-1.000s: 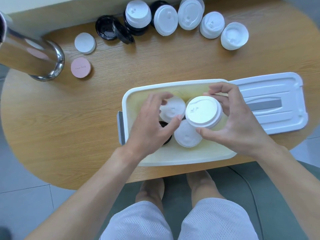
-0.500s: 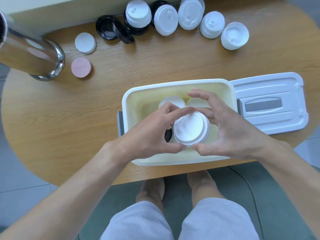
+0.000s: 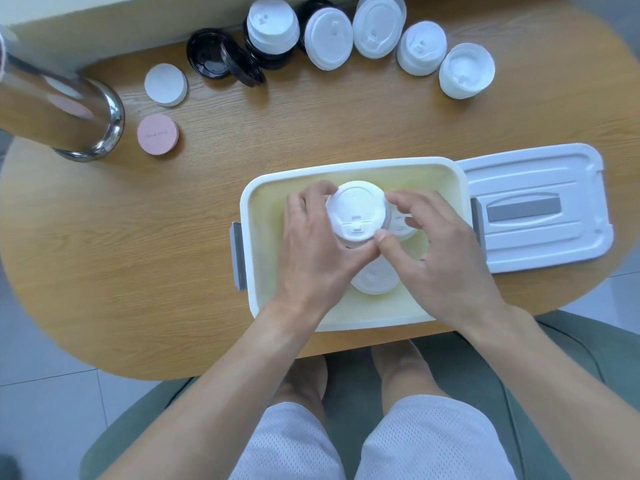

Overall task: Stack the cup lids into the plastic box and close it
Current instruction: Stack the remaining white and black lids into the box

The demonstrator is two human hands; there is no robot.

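Observation:
An open white plastic box [image 3: 249, 209] with a yellowish inside sits at the table's near edge. Over its middle, a stack of white cup lids [image 3: 356, 211] is held from both sides: my left hand [image 3: 313, 251] grips its left and bottom, my right hand [image 3: 433, 254] touches its right side with thumb and fingers. More white lids lie in the box: one [image 3: 372, 280] below my hands, another [image 3: 401, 225] behind my right fingers. The box's white cover [image 3: 540, 209] with a grey handle lies flat just right of the box.
Along the table's far edge stand several white lid stacks [image 3: 377, 27] and black lids [image 3: 211, 53]. A flat white disc [image 3: 165, 84] and a pink disc [image 3: 158, 134] lie far left, beside a shiny steel cylinder [image 3: 59, 109]. My knees are below the table edge.
The lid stack moved from the box's right side, down to its near middle, then up toward the middle-left. Both hands moved with it and still hold it.

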